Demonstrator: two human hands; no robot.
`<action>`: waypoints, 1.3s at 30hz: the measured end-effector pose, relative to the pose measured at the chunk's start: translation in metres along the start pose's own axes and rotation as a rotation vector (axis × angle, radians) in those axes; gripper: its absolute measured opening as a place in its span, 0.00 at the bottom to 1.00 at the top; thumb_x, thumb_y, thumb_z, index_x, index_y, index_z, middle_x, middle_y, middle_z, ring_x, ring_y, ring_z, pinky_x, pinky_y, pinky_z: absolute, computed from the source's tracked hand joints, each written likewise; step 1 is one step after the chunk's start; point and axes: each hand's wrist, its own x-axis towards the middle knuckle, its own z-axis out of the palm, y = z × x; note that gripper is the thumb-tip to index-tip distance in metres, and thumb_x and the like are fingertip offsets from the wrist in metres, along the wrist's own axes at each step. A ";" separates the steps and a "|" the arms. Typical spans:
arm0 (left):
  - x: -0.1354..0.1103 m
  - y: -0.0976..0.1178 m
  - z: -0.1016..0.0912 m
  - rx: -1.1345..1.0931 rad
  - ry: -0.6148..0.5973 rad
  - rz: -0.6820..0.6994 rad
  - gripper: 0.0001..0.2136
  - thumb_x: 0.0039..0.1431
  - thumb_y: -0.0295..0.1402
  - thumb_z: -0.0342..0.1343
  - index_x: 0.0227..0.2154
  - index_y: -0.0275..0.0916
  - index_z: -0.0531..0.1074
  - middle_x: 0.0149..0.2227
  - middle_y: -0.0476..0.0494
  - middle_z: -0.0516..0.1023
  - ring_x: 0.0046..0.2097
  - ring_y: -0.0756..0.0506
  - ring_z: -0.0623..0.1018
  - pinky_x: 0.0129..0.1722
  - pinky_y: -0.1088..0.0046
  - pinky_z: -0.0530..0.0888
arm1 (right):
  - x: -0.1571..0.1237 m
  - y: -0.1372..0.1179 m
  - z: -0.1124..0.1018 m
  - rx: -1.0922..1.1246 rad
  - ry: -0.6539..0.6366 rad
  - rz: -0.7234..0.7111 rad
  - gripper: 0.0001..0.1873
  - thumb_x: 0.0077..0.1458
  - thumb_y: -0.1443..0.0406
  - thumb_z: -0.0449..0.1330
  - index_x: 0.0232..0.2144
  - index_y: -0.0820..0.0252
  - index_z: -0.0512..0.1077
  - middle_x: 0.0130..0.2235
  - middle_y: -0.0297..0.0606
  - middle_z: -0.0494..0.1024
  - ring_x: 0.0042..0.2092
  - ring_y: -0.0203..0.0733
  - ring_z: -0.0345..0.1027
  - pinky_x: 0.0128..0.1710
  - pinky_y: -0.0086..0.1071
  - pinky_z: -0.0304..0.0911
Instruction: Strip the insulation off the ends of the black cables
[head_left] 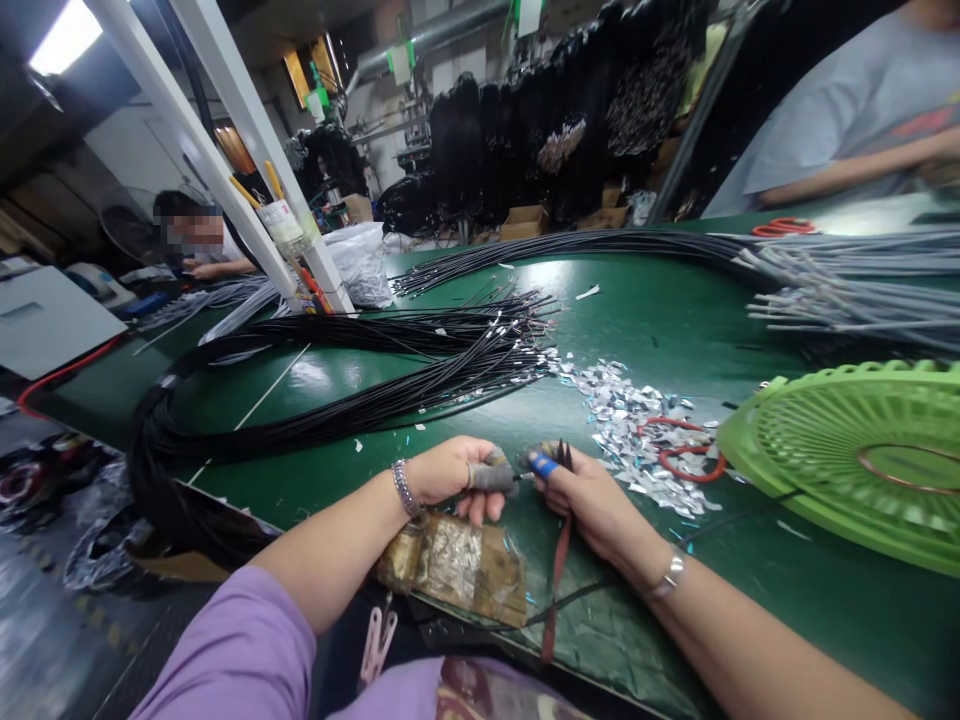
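Apparently working at a cable end (pixel 524 478) between both hands: pinching it in the left hand's (pixel 456 472) fingertips, clasping a red-handled tool (pixel 556 590) in the right hand (pixel 592 502). Likely calls for steady holding next.

Dim overall, bright lamp (pixel 67 38), glare on tabletop (pixel 637 310), blurred edges

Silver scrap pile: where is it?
Head view, right of centre: the scrap pile lies beyond the right hand, between the black cable ends and the green slatted grille.
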 end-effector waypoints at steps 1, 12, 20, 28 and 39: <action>0.000 0.000 0.000 0.025 0.047 0.016 0.22 0.43 0.51 0.61 0.27 0.36 0.63 0.19 0.50 0.73 0.16 0.54 0.69 0.14 0.82 0.59 | -0.001 0.000 0.001 -0.006 0.019 0.004 0.21 0.40 0.49 0.64 0.22 0.58 0.63 0.16 0.24 0.60 0.17 0.27 0.40 0.17 0.26 0.36; -0.015 0.000 0.016 1.296 0.585 0.372 0.04 0.48 0.28 0.53 0.28 0.38 0.71 0.25 0.45 0.74 0.30 0.46 0.74 0.30 0.72 0.66 | -0.012 -0.001 0.010 -0.212 -0.043 -0.174 0.16 0.39 0.54 0.67 0.24 0.57 0.67 0.21 0.28 0.65 0.24 0.34 0.55 0.24 0.28 0.54; -0.015 -0.004 0.023 1.560 0.511 0.439 0.04 0.48 0.27 0.52 0.28 0.38 0.69 0.27 0.45 0.75 0.31 0.46 0.75 0.28 0.73 0.66 | -0.006 0.007 0.004 -0.239 0.001 -0.236 0.20 0.40 0.49 0.65 0.21 0.58 0.66 0.19 0.27 0.62 0.23 0.32 0.52 0.22 0.28 0.52; -0.009 0.008 0.008 0.538 0.143 -0.063 0.08 0.57 0.33 0.48 0.25 0.37 0.64 0.21 0.49 0.73 0.19 0.53 0.71 0.18 0.80 0.62 | 0.000 -0.005 -0.006 -0.394 -0.155 -0.350 0.18 0.41 0.50 0.65 0.20 0.59 0.70 0.22 0.33 0.71 0.27 0.38 0.61 0.29 0.31 0.58; -0.006 0.003 0.010 0.703 0.466 0.178 0.05 0.50 0.30 0.54 0.22 0.36 0.67 0.17 0.53 0.69 0.20 0.54 0.66 0.21 0.79 0.59 | -0.004 -0.001 0.002 -0.248 -0.111 -0.204 0.12 0.43 0.56 0.63 0.27 0.59 0.71 0.22 0.30 0.69 0.25 0.35 0.59 0.25 0.29 0.57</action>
